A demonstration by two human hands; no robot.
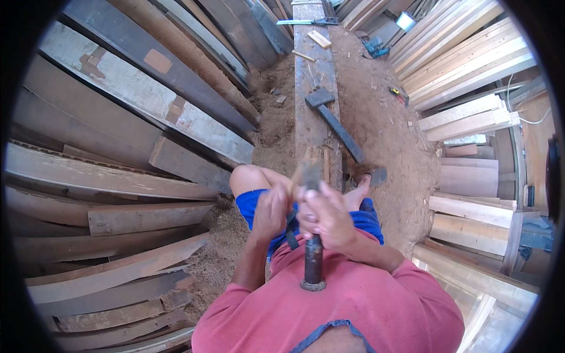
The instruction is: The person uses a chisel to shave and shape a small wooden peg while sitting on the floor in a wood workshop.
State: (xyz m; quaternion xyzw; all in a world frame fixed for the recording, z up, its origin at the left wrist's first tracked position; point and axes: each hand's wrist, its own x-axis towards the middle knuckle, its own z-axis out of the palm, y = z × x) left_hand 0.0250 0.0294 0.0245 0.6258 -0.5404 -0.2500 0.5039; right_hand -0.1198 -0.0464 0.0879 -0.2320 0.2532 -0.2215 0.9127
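Note:
My right hand is wrapped round the dark shaft of a large chisel-like tool. Its ringed butt end points at my chest, and its front end past the hand is smeared by motion above the plank bench. Just beside it, my left hand is closed, with the fingers curled in; what it holds, if anything, is hidden. A dark strip shows between the two hands, over my lap. Farther along the bench lies a mallet with a thick dark handle, slanting toward my foot.
Stacked boards crowd the left side, and paler planks the right. A handsaw, a small wood block and a thin stick lie on the bench. A teal power tool rests on the sawdust-covered ground.

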